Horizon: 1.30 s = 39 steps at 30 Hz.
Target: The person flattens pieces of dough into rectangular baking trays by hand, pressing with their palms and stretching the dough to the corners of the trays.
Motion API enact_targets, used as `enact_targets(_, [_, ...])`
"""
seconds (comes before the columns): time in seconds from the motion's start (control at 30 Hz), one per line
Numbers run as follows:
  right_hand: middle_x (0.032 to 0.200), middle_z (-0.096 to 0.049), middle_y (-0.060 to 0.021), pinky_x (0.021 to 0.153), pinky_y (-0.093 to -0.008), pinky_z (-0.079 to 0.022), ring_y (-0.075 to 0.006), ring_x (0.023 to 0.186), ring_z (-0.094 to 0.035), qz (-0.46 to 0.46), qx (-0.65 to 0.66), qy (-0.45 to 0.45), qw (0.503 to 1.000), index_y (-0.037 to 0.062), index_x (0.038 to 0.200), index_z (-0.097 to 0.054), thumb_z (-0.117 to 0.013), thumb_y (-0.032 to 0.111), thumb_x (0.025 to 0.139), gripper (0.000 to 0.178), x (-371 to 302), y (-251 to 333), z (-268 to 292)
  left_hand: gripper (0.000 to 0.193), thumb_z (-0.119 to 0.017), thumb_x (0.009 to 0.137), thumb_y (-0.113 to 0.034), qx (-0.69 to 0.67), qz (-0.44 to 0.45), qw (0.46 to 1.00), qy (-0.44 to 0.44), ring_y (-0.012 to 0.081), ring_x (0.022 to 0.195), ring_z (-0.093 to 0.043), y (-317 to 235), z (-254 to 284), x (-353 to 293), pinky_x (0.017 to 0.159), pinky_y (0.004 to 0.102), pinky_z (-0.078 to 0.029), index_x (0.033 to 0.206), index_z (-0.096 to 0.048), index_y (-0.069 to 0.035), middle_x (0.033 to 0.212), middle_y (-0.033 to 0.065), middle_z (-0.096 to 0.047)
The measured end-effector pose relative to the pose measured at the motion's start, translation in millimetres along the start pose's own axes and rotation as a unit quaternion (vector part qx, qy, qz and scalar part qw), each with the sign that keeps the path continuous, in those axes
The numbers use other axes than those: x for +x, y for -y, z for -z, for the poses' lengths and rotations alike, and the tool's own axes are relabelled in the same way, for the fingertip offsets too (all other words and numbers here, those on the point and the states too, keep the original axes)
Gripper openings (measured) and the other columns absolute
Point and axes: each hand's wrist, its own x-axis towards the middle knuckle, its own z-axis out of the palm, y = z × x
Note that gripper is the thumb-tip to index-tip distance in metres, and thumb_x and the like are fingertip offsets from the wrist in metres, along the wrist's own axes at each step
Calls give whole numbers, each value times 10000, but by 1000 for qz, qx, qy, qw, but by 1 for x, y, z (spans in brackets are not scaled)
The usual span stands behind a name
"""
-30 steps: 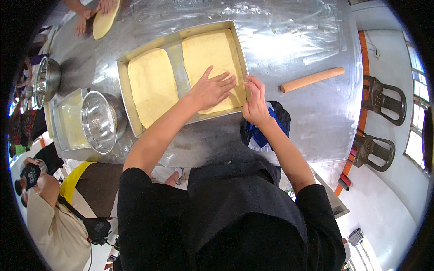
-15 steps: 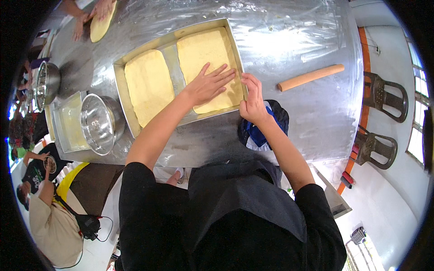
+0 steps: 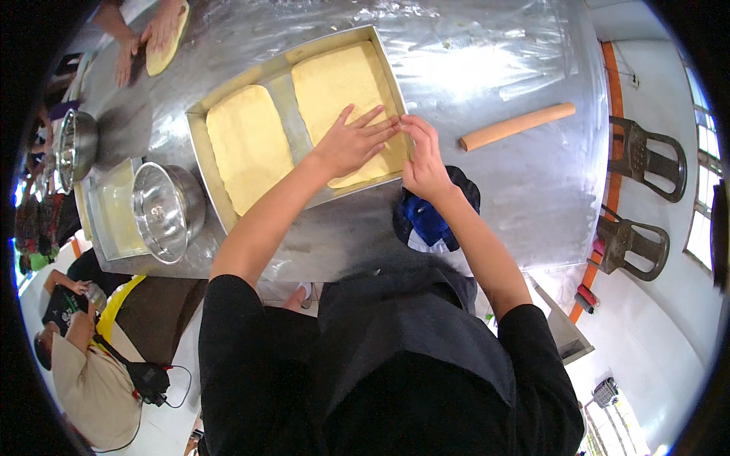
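Note:
A large rectangular baking pan (image 3: 204, 156) stands at a slant on the metal table, with two flat sheets of pale yellow dough in it. My left hand (image 3: 355, 146) lies flat on the right dough sheet (image 3: 334, 76), fingers spread toward the pan's right wall. The left dough sheet (image 3: 247, 144) is untouched by either hand. At the pan's right rim, my right hand (image 3: 426, 161) has its fingers curled over the edge, with the thumb lower down on the outside. Its fingertips nearly meet those of my left hand; what lies beneath them is hidden.
A wooden rolling pin (image 3: 517, 127) lies to the right. Beneath my right forearm is a dark and blue bundle (image 3: 433, 216), apparently cloth. A steel bowl (image 3: 169, 213) and a smaller rectangular pan (image 3: 122, 205) stand left. Another person's hands (image 3: 160, 30) press dough at far left.
The baking pan has shifted slightly left and away in the picture, as have the rolling pin and bowl. My left hand stays on the dough; my right fingers have moved closer to it.

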Motion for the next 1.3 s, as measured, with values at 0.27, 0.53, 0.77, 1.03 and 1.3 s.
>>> enact_targets(0.27, [1263, -412, -221, 1033, -460, -323, -403, 1177, -390, -15, -20, 9, 1000, -19, 1187, -384, -417, -89, 612, 581, 4, 4, 3, 499, -349, 976, -319, -17, -17, 999, -36, 149, 1387, -209, 18, -11, 8, 1108, 529, -145, 1443, -261, -166, 1503, -26, -244])
enact_targets(0.53, [1257, -417, -228, 1035, -462, -318, -403, 1176, -397, -12, 1, 7, 1000, -26, 1172, -398, -409, -82, 605, 570, 4, 1, -1, 465, -340, 973, -359, -3, -59, 998, -24, 181, 1393, -201, 13, -11, 2, 1096, 565, -133, 1411, -341, -206, 1491, -35, -274])
enact_targets(0.77, [1259, -417, -226, 1029, -462, -326, -405, 1170, -402, 0, -9, 6, 1000, -16, 1178, -401, -413, -70, 604, 577, 5, -2, 3, 449, -359, 968, -360, -6, -88, 995, -49, 174, 1387, -217, 12, -16, 3, 1088, 567, -159, 1389, -381, -205, 1447, -53, -356])
enact_targets(1.03, [1254, -419, -234, 1026, -465, -331, -412, 1165, -408, 5, -14, 9, 1000, -12, 1183, -398, -419, -64, 608, 577, 4, -4, 5, 426, -390, 958, -330, -43, -91, 994, -41, 165, 1384, -230, 6, -12, 4, 1094, 551, -151, 1364, -431, -208, 1413, -47, -412])
enact_targets(1.3, [1281, -413, -247, 1024, -469, -330, -423, 1173, -406, 6, 32, -6, 999, 0, 1191, -394, -403, -83, 605, 592, -2, -8, 0, 457, -379, 959, -347, -40, -96, 994, 22, 139, 1377, -237, -2, -12, -4, 1101, 526, -154, 1401, -365, -235, 1445, -80, -357])
